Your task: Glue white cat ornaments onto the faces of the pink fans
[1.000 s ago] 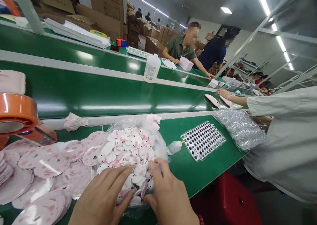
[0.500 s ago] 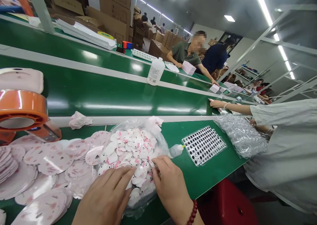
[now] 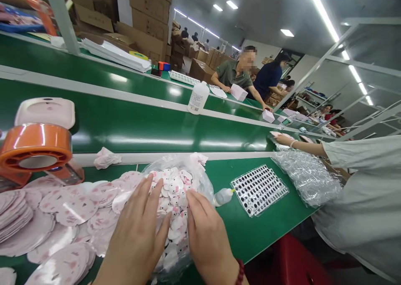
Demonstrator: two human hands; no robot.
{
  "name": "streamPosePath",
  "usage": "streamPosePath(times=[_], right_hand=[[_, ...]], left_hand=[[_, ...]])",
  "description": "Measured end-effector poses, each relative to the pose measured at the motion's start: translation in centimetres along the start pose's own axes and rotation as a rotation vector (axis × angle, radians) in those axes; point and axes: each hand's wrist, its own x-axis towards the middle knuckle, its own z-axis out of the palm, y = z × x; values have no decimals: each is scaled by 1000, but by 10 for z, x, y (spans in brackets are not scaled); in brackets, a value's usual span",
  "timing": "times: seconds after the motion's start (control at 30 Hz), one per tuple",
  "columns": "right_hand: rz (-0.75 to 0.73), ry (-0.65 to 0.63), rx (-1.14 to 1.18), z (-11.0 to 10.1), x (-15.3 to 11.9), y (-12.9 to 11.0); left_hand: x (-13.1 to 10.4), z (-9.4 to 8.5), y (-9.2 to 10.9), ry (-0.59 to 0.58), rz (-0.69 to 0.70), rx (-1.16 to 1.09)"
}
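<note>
A clear plastic bag (image 3: 205,180) full of small white cat-face pieces (image 3: 177,182) lies open on the green table. My left hand (image 3: 138,226) rests over the bag's left side, palm down with its fingers spread, holding nothing. On the right side, my right hand (image 3: 208,235) lies over the pieces with its fingers stretched out; nothing shows in it. Pink round cards (image 3: 72,205) spread in stacks to the left. Right of the bag are a small glue bottle (image 3: 223,197) with a yellow tip and a sheet of black oval pieces (image 3: 260,189).
An orange tape dispenser (image 3: 36,147) stands at the left. Beyond the ledge is a white bottle (image 3: 198,97). At the right, a person in a pale shirt (image 3: 369,193) reaches past a heap of clear plastic (image 3: 308,176). A red stool (image 3: 294,260) stands below the table edge.
My left hand has moved up over the bag and its fingers have spread. My right hand has shifted slightly left and its fingers have straightened. The view has shifted slightly.
</note>
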Motion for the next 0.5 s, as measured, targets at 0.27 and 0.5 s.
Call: streamPosePath(times=[0.27,0.5], right_hand=[[141,-379,-9,0,50,-4],[157,-354,26,-19,34,-1]], left_hand=[[1,19,8,0,-21,-123],[-23,-2,13,-101,110,-181]])
